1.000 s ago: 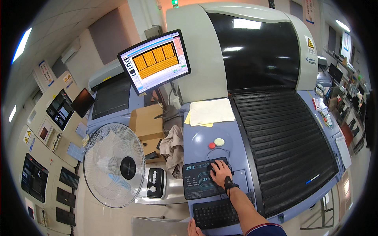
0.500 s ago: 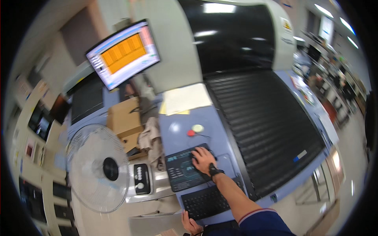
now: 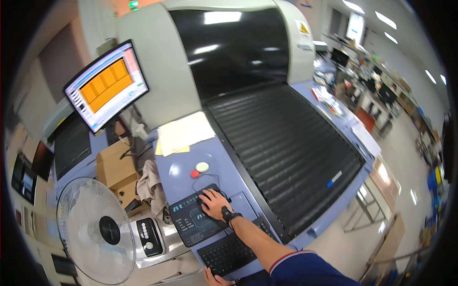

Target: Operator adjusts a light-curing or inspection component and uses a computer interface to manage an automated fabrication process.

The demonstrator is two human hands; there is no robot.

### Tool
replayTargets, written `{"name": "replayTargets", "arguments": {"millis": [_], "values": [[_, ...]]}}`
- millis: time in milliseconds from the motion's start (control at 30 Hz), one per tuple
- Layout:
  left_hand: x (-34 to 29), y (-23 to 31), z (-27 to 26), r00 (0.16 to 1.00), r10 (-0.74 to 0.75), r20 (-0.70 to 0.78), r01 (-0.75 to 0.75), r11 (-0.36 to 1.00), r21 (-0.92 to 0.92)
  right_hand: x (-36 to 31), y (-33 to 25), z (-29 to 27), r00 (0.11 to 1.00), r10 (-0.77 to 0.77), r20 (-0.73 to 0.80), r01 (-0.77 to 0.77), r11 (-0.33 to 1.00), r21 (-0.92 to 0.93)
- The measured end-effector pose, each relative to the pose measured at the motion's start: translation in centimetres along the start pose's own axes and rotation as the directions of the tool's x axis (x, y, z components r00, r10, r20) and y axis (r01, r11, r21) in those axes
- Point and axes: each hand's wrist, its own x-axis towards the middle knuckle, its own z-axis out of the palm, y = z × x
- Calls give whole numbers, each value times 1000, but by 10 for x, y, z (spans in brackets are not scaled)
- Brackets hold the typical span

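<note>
My right hand [image 3: 214,205] is closed over a dark computer mouse [image 3: 202,199], mostly hidden under the palm and fingers. The mouse lies on a black mouse pad [image 3: 193,229] with light blue print. A black wristband or watch [image 3: 229,214] is on my right wrist. Below the pad, a black keyboard [image 3: 229,252] lies partly under my right forearm. At the keyboard's near left corner, by the desk edge, rests my left hand [image 3: 214,280], its visible fingers stretched and apart; the picture's lower edge cuts off the rest.
A tilted monitor [image 3: 107,86] with an orange pattern stands at the back left. A large machine [image 3: 157,66] with a black ribbed bed [image 3: 291,143] fills the right. Red and pale round buttons [image 3: 202,167], papers [image 3: 186,133], an open cardboard box [image 3: 114,164] and a fan [image 3: 95,233] are nearby.
The whole view has swung, so the desk, monitor and machine sit further left in the picture. My right hand stays on the mouse, and my left remains by the keyboard corner.
</note>
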Motion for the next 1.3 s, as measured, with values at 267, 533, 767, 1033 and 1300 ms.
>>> {"name": "replayTargets", "arguments": {"millis": [267,533,767,1033,1300], "values": [[-3,-2,0,1000,2,0,-2,999,-48,1,1,1,999,10,-36,-10,1000,-22],[-15,-19,6,999,-12,36,13,1000,-15,-5,11,-2,1000,-9,-9,9,1000,-23],[-23,-37,7,975,-188,122,199,976,-84,-4,9,2,1000,-6,1,6,1000,-6],[-15,-25,7,993,-89,81,94,994,-55,-3,11,-1,999,-49,16,49,999,-1],[-12,-25,7,979,-169,117,184,974,-135,-1,8,1,998,-52,25,52,998,23]]}}
